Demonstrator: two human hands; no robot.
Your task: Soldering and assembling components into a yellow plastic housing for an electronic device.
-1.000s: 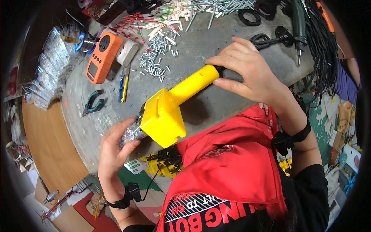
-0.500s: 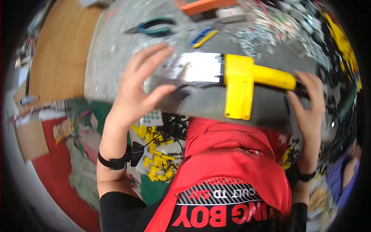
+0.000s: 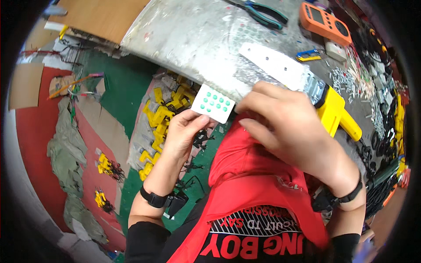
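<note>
My left hand [image 3: 186,129] pinches the lower left edge of a small white sheet [image 3: 200,101] with rows of green round stickers, held off the table's near edge. Close to the sheet's right side hovers my right hand [image 3: 285,118], fingers bent, thumb apart from them, nothing visible between. Partly behind that hand, on the table, lies a yellow pistol-shaped tool [image 3: 331,111] with a metallic front section. A long white flat piece [image 3: 274,63] with holes extends from its front. The right hand and wrist hide part of the tool.
On the grey table [image 3: 188,35] are green-handled pliers [image 3: 265,15], an orange multimeter [image 3: 324,23], small blue-and-yellow cutters [image 3: 308,55] and scattered metal screws [image 3: 344,81]. Yellow housings [image 3: 160,116] with black cords lie in a pile below the table edge. Black cables [image 3: 379,199] hang at right.
My left hand has come off the table area and now holds the sticker sheet, which lay by the table edge. My right hand has left the tool's handle and moved left. The view has turned.
</note>
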